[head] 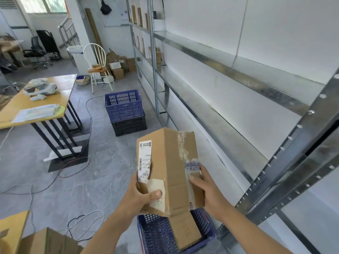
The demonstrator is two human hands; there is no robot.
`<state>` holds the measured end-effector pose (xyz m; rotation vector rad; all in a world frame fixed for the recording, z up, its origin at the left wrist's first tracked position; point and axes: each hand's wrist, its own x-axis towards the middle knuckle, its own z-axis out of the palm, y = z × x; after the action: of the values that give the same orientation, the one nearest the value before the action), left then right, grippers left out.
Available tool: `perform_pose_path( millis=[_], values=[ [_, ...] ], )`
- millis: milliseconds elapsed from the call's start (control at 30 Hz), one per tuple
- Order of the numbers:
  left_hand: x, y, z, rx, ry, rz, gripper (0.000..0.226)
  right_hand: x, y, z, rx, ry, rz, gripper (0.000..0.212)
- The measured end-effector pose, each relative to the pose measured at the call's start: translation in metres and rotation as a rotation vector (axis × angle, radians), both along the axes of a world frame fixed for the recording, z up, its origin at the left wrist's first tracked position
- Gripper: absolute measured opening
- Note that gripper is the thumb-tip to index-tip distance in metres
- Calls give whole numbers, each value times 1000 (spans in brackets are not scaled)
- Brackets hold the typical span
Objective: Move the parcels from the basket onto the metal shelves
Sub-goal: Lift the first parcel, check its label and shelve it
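Observation:
I hold a long brown cardboard parcel [172, 165] with white shipping labels and tape in both hands, above a blue plastic basket [156, 235] at the bottom of the view. My left hand [141, 195] grips its lower left side, thumb across a label. My right hand [203, 187] grips its lower right edge, thumb on the tape. Another flat cardboard parcel [185, 231] stands inside the basket. The metal shelves [216, 114] run along the wall to the right, their near levels bare. Far shelf sections hold several upright parcels [139, 17].
A second blue basket [123, 105] sits stacked on a black crate [128, 125] on the floor ahead. A yellow table [36, 105] stands at left, cables trail over the floor, and a white chair [97, 66] and cardboard boxes stand beyond. A brown box [49, 242] is at bottom left.

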<state>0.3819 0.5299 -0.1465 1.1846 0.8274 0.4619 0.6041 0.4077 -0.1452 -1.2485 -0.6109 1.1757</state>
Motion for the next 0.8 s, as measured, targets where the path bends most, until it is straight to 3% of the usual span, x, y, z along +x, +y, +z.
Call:
perform_pose_path(
  millis=[100,267,400,533,700,800],
  values=[
    [-9,0,2,-32,3,7,103,2,-5,-1,22,-80,6,65],
    [-9,-6,10,-13,-19,26,103,7,-8,2,-53,-332,-21,53],
    [-11,-11,10,0,-41,21,101,13,-6,12,-42,-366,-39,42],
    [-12,-15,8,-12,-49,33,101,18,-3,25,-38,-260,-35,64],
    [-18,-20,4,10,-31,44,109,23,-2,33,-83,-320,-20,80],
    [-19,-20,4,98,47,44,97,21,5,39,-105,-323,4,93]
  ],
)
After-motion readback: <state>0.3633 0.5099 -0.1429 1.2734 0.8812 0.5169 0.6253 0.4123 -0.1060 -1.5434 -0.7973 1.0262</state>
